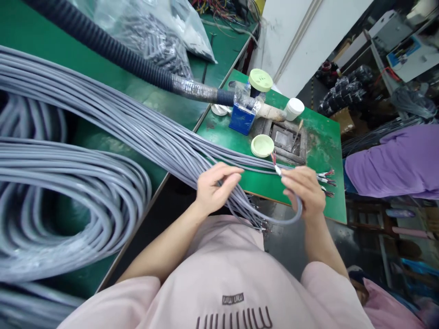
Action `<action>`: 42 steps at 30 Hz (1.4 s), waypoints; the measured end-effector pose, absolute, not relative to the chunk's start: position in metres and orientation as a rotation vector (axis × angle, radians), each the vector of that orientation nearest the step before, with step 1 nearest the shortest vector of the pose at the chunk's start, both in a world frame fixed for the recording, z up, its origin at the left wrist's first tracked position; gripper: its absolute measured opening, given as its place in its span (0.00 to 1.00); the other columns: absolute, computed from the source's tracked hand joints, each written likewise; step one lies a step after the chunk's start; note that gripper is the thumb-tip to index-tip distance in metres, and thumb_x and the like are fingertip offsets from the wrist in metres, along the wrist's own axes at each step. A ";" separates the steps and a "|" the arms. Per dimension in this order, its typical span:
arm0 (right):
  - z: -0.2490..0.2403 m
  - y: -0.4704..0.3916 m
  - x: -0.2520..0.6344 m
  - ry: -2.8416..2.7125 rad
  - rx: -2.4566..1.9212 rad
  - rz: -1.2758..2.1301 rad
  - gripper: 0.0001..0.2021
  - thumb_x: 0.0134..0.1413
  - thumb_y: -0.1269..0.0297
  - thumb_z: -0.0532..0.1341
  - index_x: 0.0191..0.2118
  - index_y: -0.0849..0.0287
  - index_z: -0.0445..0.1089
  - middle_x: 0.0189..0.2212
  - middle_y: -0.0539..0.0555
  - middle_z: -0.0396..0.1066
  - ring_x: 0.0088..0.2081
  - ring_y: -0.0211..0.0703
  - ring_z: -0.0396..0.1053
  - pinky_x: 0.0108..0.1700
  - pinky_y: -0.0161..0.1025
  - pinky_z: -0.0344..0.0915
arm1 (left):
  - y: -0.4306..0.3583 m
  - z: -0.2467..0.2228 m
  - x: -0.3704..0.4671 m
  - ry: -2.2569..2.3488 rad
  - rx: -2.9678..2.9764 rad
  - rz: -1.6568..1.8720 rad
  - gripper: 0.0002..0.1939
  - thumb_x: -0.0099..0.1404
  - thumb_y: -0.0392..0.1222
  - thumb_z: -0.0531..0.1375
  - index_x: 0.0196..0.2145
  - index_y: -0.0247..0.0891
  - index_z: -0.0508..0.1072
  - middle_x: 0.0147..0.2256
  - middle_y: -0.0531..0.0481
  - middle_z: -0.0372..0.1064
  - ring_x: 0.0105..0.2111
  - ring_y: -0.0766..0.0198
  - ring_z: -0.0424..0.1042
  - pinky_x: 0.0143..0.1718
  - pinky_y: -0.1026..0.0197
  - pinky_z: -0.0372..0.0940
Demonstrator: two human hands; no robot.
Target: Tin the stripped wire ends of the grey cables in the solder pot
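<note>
My right hand is closed around a grey cable near its stripped end, where red and white wires point up beside a pale green cup. The cable curves back below the hand toward the bundle. My left hand is by the long bundle of grey cables, its thumb and forefinger apart with nothing visible between them; its other fingers are curled. Several other stripped cable ends lie on the green board to the right of my right hand.
A square metal pot with a stick in it sits beyond the cup. Around it are a blue box, a black hose and a white jar. Coiled cables fill the left. A person in purple is at right.
</note>
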State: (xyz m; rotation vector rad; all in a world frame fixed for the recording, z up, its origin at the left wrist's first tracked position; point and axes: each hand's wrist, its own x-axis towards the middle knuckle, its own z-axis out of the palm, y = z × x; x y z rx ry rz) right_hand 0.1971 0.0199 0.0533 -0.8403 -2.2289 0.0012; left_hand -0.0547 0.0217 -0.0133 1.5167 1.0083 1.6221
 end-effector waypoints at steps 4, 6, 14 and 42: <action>0.035 -0.011 0.183 -2.300 -0.751 -0.004 0.20 0.57 0.68 0.62 0.56 0.49 0.69 0.52 0.56 0.74 0.51 0.48 0.71 0.52 0.53 0.68 | 0.010 -0.004 -0.037 0.737 1.226 1.102 0.15 0.62 0.48 0.63 0.41 0.35 0.79 0.31 0.46 0.76 0.30 0.65 0.72 0.33 0.62 0.66; 0.025 -0.020 0.180 -2.312 -0.739 -0.010 0.19 0.57 0.68 0.62 0.55 0.48 0.69 0.53 0.55 0.74 0.51 0.47 0.70 0.53 0.53 0.68 | 0.006 -0.008 -0.027 0.657 1.047 1.018 0.16 0.60 0.50 0.65 0.36 0.34 0.80 0.31 0.46 0.77 0.30 0.65 0.73 0.34 0.63 0.67; 0.001 -0.039 0.182 -2.324 -0.773 0.085 0.26 0.54 0.70 0.62 0.58 0.42 0.67 0.54 0.53 0.73 0.52 0.50 0.71 0.52 0.56 0.69 | -0.003 -0.027 -0.013 0.662 0.796 1.012 0.17 0.56 0.53 0.67 0.27 0.33 0.79 0.26 0.47 0.75 0.26 0.67 0.70 0.32 0.64 0.67; -0.017 -0.060 0.170 -2.294 -0.782 0.174 0.22 0.54 0.71 0.57 0.51 0.38 0.71 0.50 0.52 0.72 0.50 0.49 0.70 0.51 0.54 0.70 | -0.006 -0.025 0.000 0.683 0.764 0.865 0.21 0.56 0.52 0.63 0.14 0.36 0.67 0.12 0.56 0.58 0.16 0.72 0.56 0.23 0.65 0.55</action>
